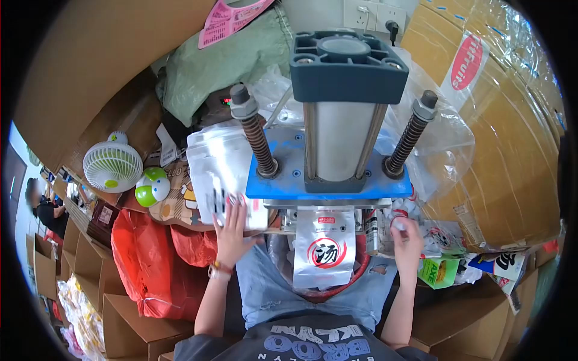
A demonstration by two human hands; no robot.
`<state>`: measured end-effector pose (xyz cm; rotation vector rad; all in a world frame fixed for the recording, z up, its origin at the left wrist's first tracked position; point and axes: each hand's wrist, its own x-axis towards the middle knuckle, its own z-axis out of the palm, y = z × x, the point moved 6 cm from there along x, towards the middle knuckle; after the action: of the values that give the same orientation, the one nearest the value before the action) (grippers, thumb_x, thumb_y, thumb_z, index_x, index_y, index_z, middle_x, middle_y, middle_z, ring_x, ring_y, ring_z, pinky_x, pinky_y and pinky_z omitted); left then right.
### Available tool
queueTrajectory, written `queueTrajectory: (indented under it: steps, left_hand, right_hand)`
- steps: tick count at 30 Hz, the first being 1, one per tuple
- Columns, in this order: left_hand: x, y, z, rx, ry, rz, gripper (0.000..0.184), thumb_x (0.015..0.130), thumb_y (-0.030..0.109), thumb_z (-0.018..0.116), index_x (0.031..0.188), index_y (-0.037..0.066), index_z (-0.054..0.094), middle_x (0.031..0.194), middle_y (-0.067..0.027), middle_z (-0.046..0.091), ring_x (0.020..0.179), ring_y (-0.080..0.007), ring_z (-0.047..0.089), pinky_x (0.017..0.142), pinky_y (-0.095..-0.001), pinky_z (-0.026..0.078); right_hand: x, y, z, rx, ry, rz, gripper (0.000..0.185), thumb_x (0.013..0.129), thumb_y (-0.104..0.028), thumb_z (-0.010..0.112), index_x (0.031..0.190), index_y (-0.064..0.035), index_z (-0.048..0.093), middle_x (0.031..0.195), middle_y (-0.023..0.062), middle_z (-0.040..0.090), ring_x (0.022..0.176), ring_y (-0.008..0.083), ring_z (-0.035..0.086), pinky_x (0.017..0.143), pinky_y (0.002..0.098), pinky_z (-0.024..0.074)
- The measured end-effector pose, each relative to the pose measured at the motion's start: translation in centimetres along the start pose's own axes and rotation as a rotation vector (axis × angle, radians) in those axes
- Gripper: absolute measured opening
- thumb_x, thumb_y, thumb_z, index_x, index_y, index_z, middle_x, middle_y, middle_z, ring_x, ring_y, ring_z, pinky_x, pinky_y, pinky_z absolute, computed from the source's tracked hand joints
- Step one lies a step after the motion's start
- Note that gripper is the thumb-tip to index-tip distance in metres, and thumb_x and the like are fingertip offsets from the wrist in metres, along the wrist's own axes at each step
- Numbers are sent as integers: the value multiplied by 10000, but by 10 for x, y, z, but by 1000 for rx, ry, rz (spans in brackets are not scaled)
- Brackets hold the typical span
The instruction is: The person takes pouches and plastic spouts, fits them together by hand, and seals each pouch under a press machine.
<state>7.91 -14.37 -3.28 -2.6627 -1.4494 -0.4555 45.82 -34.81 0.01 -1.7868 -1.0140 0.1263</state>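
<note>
My left hand (232,237) lies with its fingers stretched out on the front edge of a stack of silver pouches (211,159) to the left of the press. A single silver pouch (323,265), printed with a red ring and a black character, sticks out toward me from under the blue plate (283,159) of the pneumatic press (346,138). At the press's right side my right hand (409,242) is closed, fingertips together by a small white and red round part. Whether it grips that part, I cannot make out.
A small fan (113,165) and a green-white object (152,186) stand at left, above red plastic bags (147,262). A large cardboard box (500,150) rises at right, near a green AXE package (438,272). Open cartons (144,316) flank my legs. Another person (48,210) is far left.
</note>
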Motion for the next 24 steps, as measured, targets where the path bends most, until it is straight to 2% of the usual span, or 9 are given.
queueTrajectory:
  steps: [2,3,5,8,15,19,21,22,24]
  left_hand:
    - [-22,-5,-1,-222,108,91,489,821,224,733,1284,100,637,1292,-141,631,1255,-293,569,1063,-511,399]
    - [-33,-4,-14,-366,227,33,355,802,-2,671,1134,105,738,1041,-143,728,968,-265,714,840,-344,542]
    - [-43,-3,-26,-593,136,-229,390,792,-90,592,1107,85,741,1000,-166,730,931,-261,725,786,-306,544]
    - [-45,34,-71,-673,228,-229,342,768,-115,586,1019,55,746,988,-136,737,889,-259,730,717,-308,554]
    - [-45,111,-136,-720,135,369,378,686,-59,654,1033,67,739,1042,-58,742,948,-231,729,740,-309,593]
    - [-38,130,-134,-859,-61,434,219,830,102,701,1035,42,749,954,-106,750,763,-238,730,687,-288,569]
    - [-37,126,-60,-1008,-347,247,218,903,162,690,1059,17,738,931,-89,755,742,-189,721,683,-270,556]
    - [-34,130,-32,-1288,-444,-82,226,926,247,712,954,32,773,706,-35,715,613,-83,634,560,-223,468]
    - [-28,128,-1,-1380,-321,-279,259,937,259,703,928,9,769,711,4,703,643,-38,597,571,-208,459]
  right_hand:
    - [-7,-26,-10,45,60,10,235,863,-12,689,1096,-11,656,1095,94,641,898,180,625,760,295,506]
    - [-11,-50,-12,209,61,-45,238,863,-12,693,1099,-3,658,1098,96,647,915,185,628,779,301,507]
    - [-19,-98,-19,270,-23,-241,235,848,7,701,1081,14,674,1091,118,659,952,225,642,836,329,511]
    - [-37,-162,-6,42,-125,-599,269,797,60,681,1062,15,689,1114,130,655,952,273,652,811,353,535]
    - [-67,-210,6,47,-412,-1005,329,715,-49,750,1042,-20,727,1120,100,676,847,217,655,710,316,555]
    - [-59,-198,-6,226,-441,-827,367,727,-96,808,1075,-26,714,1143,107,682,861,258,644,795,366,538]
    - [-39,-167,14,125,-416,-477,443,764,-108,801,1175,-21,663,1176,128,665,983,316,626,906,405,495]
    - [-33,-155,18,96,-351,-408,498,788,-97,786,1247,-14,612,1191,153,645,1088,345,596,973,412,456]
    - [-28,-138,2,121,-217,-294,439,810,-56,755,1226,-8,622,1206,156,639,1108,316,605,976,393,454]
